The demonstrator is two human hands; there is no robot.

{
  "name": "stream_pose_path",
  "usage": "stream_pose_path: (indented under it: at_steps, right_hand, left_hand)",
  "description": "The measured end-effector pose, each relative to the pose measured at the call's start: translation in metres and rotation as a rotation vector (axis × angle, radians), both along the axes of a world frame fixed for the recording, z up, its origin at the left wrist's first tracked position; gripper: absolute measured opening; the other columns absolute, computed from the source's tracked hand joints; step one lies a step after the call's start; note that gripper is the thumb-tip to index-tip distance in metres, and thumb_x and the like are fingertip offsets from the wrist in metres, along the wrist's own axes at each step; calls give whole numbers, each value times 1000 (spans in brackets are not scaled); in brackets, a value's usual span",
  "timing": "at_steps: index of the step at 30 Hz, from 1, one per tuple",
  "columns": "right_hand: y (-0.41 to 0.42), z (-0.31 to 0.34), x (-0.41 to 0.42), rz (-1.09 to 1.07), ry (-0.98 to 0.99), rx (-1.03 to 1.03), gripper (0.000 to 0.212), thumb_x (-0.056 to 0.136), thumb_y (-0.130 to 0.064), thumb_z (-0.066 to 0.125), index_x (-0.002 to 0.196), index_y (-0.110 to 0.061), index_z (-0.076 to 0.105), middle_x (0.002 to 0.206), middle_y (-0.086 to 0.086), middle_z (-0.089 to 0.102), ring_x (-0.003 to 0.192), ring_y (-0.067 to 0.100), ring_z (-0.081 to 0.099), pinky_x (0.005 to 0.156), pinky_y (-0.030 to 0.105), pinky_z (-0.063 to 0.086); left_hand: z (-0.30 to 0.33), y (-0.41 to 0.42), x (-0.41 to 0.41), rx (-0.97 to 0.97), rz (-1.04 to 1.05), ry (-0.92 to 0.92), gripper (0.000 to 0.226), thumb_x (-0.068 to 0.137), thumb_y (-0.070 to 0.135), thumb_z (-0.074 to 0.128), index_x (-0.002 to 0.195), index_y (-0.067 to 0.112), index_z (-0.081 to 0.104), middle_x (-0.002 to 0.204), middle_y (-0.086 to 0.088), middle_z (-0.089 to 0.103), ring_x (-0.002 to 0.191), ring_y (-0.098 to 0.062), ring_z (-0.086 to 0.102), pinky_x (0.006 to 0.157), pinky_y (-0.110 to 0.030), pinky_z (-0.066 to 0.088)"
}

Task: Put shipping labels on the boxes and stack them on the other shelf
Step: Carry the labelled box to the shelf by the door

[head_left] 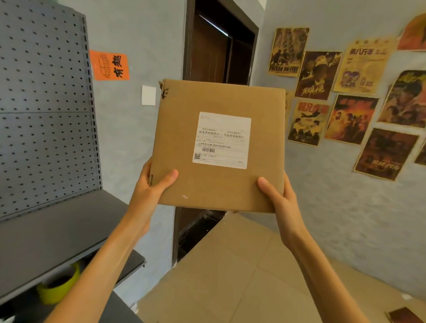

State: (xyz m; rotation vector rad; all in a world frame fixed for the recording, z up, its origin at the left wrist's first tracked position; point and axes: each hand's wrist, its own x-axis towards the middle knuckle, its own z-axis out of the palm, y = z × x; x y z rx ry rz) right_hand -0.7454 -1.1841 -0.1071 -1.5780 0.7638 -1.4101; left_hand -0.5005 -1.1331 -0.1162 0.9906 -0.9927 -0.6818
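Box (219, 147) is pinched at both lower corners; L hand (151, 183) and R hand (282, 195) each have the thumb pressed on the front face, other fingers hidden behind; two-sided hold keeps it upright and off the floor, label (222, 140) facing me, prob. so I can check it's stuck flat; it's up in mid-air before the doorway (218, 43); grey shelf (48, 228) sits near on my left, likely where it goes; posters (351, 118) on the right wall.

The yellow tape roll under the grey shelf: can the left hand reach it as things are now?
Probably not at once. The left hand grips the cardboard box together with the right hand, raised high, while the yellow tape roll sits low beneath the grey shelf, partly hidden by the forearm.
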Motion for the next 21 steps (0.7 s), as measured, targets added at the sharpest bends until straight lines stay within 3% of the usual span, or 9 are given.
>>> stream_pose_path:
  at_steps: [10, 14, 17, 21]
  right_hand:
    - [-104, -8, 62, 253, 35, 52, 71, 74, -48, 63, 138, -36, 35, 120, -11, 59, 97, 0, 64, 68, 15, 53]
    - [-140, -6, 100, 400, 26, 83, 63, 81, -44, 68, 135, -38, 35, 119, -14, 60, 95, -3, 64, 68, 13, 53]
    - [-165, 2, 127, 496, 44, 94, 54, 84, -39, 63, 131, -38, 38, 118, -14, 60, 92, -4, 64, 64, 11, 51]
    - [-190, 5, 164, 618, 88, 105, 58, 85, -42, 62, 137, -33, 36, 122, -13, 56, 105, 6, 59, 76, 20, 48]
  left_hand:
    - [-4, -39, 40, 74, 215, 48, 76, 69, 41, 69, 139, 30, 41, 122, 12, 62, 108, -5, 60, 84, -21, 46]
    - [0, -42, 58, 97, 396, 53, 84, 63, 47, 72, 139, 30, 41, 122, 12, 62, 111, -7, 59, 97, -31, 44]
    - [5, -44, 66, 87, 511, 63, 75, 65, 45, 71, 134, 29, 46, 119, 11, 64, 108, -9, 60, 96, -32, 46]
    - [6, -44, 79, 103, 646, 85, 64, 74, 40, 70, 132, 27, 49, 118, 10, 64, 107, -9, 61, 90, -28, 47]
